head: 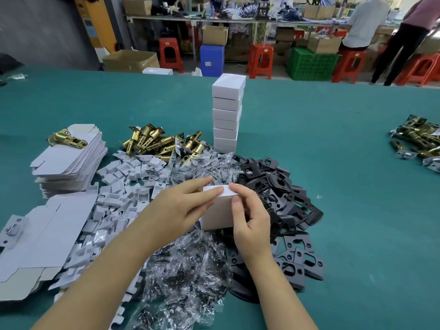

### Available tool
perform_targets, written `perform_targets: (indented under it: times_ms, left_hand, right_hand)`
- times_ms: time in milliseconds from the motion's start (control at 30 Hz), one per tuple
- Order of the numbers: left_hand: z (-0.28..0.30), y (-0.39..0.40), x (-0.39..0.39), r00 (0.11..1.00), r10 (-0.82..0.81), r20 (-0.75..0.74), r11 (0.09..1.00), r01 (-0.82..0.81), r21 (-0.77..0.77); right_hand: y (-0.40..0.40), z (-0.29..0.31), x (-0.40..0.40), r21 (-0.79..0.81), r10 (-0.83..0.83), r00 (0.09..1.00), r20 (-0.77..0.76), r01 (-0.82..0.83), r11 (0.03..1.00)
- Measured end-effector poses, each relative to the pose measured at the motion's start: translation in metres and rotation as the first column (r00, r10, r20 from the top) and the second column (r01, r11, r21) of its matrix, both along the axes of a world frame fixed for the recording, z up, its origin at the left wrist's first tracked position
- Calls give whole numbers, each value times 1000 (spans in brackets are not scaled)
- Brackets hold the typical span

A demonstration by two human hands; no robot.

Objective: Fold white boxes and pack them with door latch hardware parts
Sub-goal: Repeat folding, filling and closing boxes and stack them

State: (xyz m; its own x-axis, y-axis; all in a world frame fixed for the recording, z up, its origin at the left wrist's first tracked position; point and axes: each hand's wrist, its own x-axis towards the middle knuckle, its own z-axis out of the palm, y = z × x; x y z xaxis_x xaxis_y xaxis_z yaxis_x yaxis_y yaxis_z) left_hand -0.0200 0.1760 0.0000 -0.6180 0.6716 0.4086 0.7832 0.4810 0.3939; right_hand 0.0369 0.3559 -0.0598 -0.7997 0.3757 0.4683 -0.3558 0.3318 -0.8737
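A white box [217,214] stands upright above the parts heap, held between both hands. My left hand [181,208] lies across its top with straight fingers pressing the end flap. My right hand [250,217] grips the box's right edge, thumb on the front face. Behind it rises a stack of several closed white boxes [227,115]. Brass latch bolts [157,141] lie in a pile at the left of the stack. Black strike plates [281,201] spread to the right, clear bags of screws [183,270] lie in front.
Flat unfolded box blanks [69,163] are stacked at the left, one brass latch [66,138] on top. More blanks [45,236] and small white card inserts [123,184] lie nearby. Another latch pile [416,144] sits far right on the green table [345,163]. People work at benches behind.
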Motion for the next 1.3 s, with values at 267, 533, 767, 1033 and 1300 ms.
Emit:
perform_targets:
  times_ms: [267, 533, 767, 1033, 1300]
  left_hand:
    - [-12, 2, 3, 997, 76, 20, 996, -77, 44]
    - [-16, 9, 3, 902, 157, 401, 986, -164, -17]
    - [0, 6, 11, 958, 112, 265, 975, -157, 157]
    - [9, 27, 11, 921, 97, -377, 989, -46, 142]
    - [-28, 29, -20, 916, 355, 187, 891, -392, 229]
  right_hand:
    - [3, -3, 2, 94, -68, 996, -60, 74, 993]
    - [9, 7, 9, 51, -99, 994, -51, 102, 994]
    - [19, 36, 22, -309, -25, 983, 180, 81, 948]
    - [19, 73, 7, -730, 485, 810, 330, -107, 675]
    - [50, 66, -40, -744, 421, 817, 393, 13, 668]
